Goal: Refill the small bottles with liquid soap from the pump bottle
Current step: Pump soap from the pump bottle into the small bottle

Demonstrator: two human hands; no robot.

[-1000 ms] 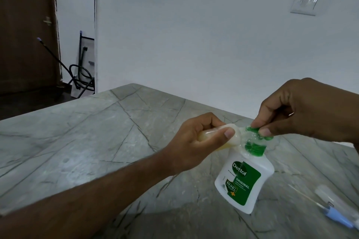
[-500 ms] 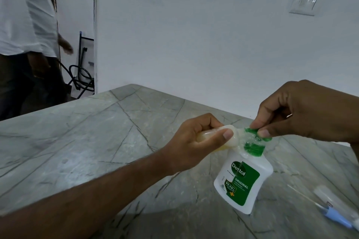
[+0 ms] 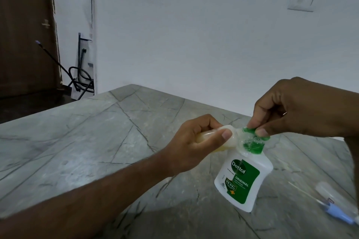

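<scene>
Pump bottle (image 3: pixel 243 178) stands on the stone counter (image 3: pixel 97 141), leaning a bit w/ its base toward the camera; everything else is placed off it. Small bottle (image 3: pixel 93 137) is held just left of the pump bottle's green pump head (image 3: pixel 254 141), lying nearly on its side: long axis runs left-right, mouth end pointing right at the spout, bottom end buried in the left hand (image 3: pixel 194 141). Mouth and spout look touching or v. close, can't tell which; the clear plastic blurs there. Left hand's fingers are curled round the small bottle, thumb laid along its top, firm grip. Right hand (image 3: pixel 287 108) sits above and right of the pump head, thumb and forefinger pinching the head's top tab, other fingers folded in. So right hand is the one on the pump, left is the one aiming the small bottle. Yellowish liquid shows inside the small bottle, prob. partly filled. Next press prob. needs the mouth kept right under the spout, else soap runs down the pump bottle's neck. Right of the pump bottle, near the counter edge, lies a blue-tipped clear tube thing (image 3: pixel 338 207), apart from both hands.
</scene>
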